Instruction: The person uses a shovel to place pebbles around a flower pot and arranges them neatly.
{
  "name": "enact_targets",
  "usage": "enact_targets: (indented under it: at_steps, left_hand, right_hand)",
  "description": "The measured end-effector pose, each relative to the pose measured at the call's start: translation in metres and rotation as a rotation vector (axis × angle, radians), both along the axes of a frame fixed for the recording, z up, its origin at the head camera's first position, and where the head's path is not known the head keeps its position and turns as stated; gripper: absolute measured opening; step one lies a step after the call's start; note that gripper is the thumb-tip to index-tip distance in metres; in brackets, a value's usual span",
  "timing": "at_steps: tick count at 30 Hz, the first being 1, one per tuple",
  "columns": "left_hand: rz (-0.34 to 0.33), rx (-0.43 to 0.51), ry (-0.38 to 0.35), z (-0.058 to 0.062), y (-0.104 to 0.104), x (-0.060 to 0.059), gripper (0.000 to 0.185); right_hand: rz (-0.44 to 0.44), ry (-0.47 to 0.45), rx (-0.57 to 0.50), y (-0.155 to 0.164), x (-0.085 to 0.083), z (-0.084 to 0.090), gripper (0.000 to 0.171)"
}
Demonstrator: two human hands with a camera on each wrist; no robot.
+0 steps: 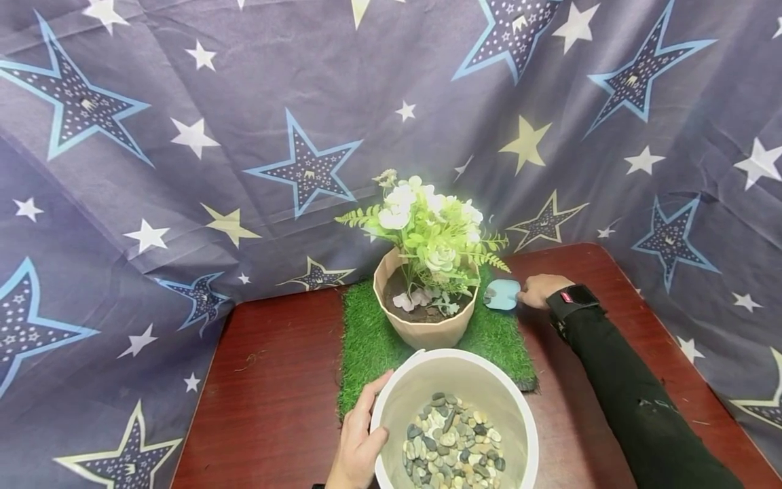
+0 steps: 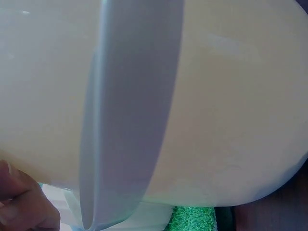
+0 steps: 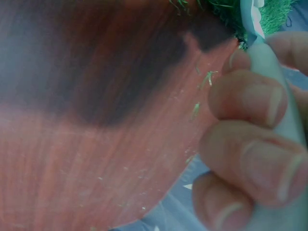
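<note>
While the head view takes in the whole scene, each wrist view shows only a close fragment of it. From the head camera, a round white plastic bucket [image 1: 455, 414] holding grey and tan pebbles [image 1: 453, 441] sits at the lower centre of the frame, and the left hand [image 1: 359, 441] clasps its left wall, thumb lying along the rim. The left wrist view fills with that pale bucket wall [image 2: 231, 106] and a grey band running down it; only a fingertip of the left hand [image 2: 21, 202] shows at the lower left, with a scrap of green turf at the bottom edge.

Right of centre in the head view, the right hand [image 1: 540, 291], in a black sleeve, grips a small light-blue plastic scoop [image 1: 502, 295] just beside a beige ribbed flowerpot [image 1: 427, 329] of white artificial flowers, which stands on a green artificial grass mat [image 1: 366, 339]. The scoop's blade lies to the left of the fist, over the mat. The right wrist view alone shows the fingers [image 3: 245, 98] curled round the scoop's pale handle [image 3: 284, 144] at the right edge, above the reddish-brown wooden table [image 3: 96, 144].
</note>
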State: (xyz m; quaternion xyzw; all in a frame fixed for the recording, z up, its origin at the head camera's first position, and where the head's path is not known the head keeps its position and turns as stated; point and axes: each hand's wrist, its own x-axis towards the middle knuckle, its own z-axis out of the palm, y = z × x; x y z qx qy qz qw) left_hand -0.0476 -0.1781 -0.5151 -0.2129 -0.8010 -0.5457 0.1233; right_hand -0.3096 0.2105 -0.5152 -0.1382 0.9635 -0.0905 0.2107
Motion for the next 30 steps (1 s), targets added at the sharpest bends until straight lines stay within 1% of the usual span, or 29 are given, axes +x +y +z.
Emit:
enact_targets:
  at_steps: [3, 6, 8, 12, 16, 20, 24, 26, 30]
  left_hand:
    - [-0.007, 0.008, -0.006, 0.0, 0.0, 0.0, 0.083]
    - [-0.011, 0.011, -0.013, 0.0, 0.0, 0.0, 0.083]
    - [-0.01, 0.009, -0.012, 0.0, 0.0, 0.0, 0.083]
    - [-0.009, 0.008, -0.014, -0.001, 0.0, 0.0, 0.083]
    - [-0.01, 0.012, -0.023, -0.001, 0.0, 0.001, 0.083]
    - [-0.01, 0.015, -0.028, -0.001, 0.001, 0.001, 0.083]
    - [-0.005, 0.013, -0.027, 0.0, 0.001, 0.001, 0.083]
    - [-0.001, 0.009, -0.023, 0.0, 0.001, 0.001, 0.083]
    - [-0.007, 0.012, -0.02, 0.001, 0.0, 0.001, 0.083]
  right_hand:
    - [-0.023, -0.003, 0.007, -0.005, -0.002, 0.005, 0.04]
    - [-0.059, -0.024, 0.021, -0.01, -0.003, 0.011, 0.037]
    - [-0.069, -0.042, 0.046, -0.013, -0.004, 0.015, 0.037]
    - [-0.043, -0.063, 0.105, -0.018, -0.005, 0.023, 0.034]
    - [-0.02, -0.061, 0.138, -0.02, -0.006, 0.03, 0.031]
    - [0.014, -0.044, 0.146, -0.021, -0.007, 0.035, 0.027]
    - [0.033, -0.015, 0.15, -0.025, -0.005, 0.039, 0.027]
    - [0.031, 0.006, 0.155, -0.028, -0.002, 0.043, 0.029]
    - [0.037, 0.081, 0.146, -0.032, 0.002, 0.044, 0.026]
